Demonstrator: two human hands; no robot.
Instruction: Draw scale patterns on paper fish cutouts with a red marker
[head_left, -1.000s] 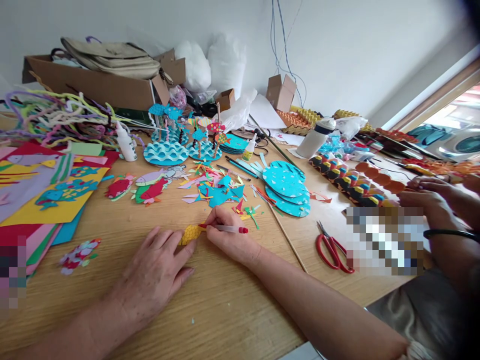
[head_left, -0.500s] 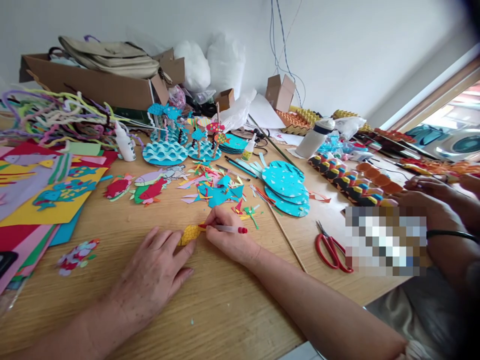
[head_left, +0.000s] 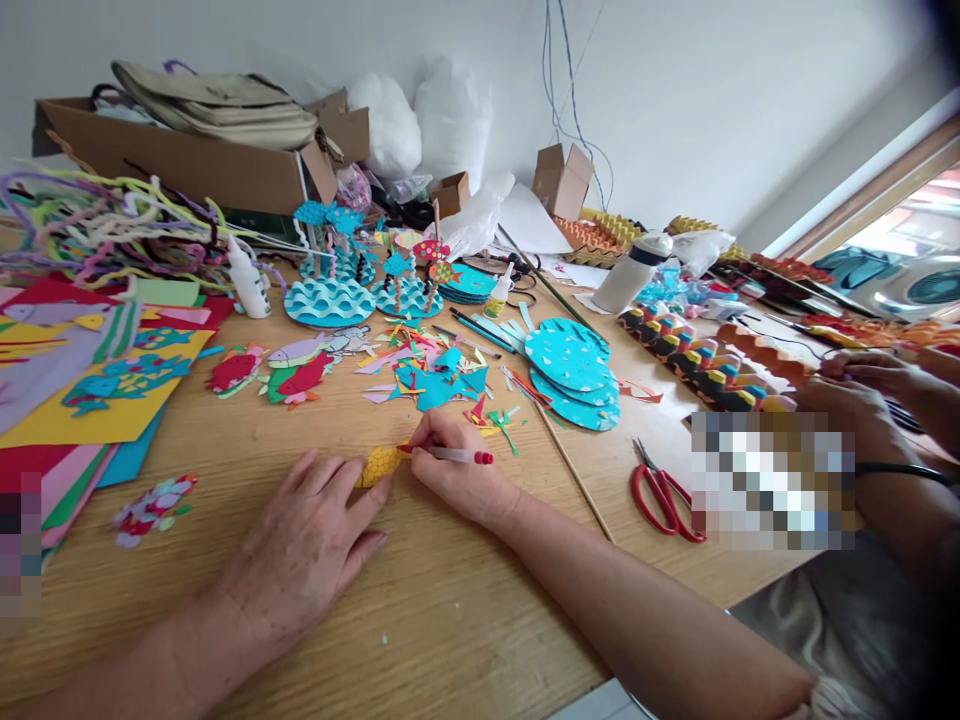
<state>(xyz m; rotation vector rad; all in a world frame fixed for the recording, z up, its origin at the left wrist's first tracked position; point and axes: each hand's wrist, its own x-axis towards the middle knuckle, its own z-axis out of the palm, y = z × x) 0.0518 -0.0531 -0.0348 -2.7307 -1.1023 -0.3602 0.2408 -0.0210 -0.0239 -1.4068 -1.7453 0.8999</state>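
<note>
A small yellow paper cutout point(head_left: 382, 464) with a dark scale pattern lies flat on the table, its left end under my left hand point(head_left: 304, 525). The thumb and forefinger hold it down at its edges, while the other fingers rest on the wood. My right hand point(head_left: 461, 470) is closed round a pen point(head_left: 461, 456) with a clear barrel and red ends. The pen's tip meets the right end of the cutout, partly hidden by my fingers. Behind my hands lie paper scraps point(head_left: 442, 380) in several colours.
Red-handled scissors point(head_left: 664, 495) and a thin wooden stick point(head_left: 574, 470) lie right of my hands. Stacked blue discs point(head_left: 574, 370) sit behind. Paper fish point(head_left: 300, 375), glue bottles point(head_left: 247, 280) and coloured sheets point(head_left: 112, 420) lie left. Another person's hands point(head_left: 862, 390) work at the right.
My hands, the pen and the yellow cutout keep almost the same place. The other person's hands at the right have shifted slightly, and the view has tilted a little.
</note>
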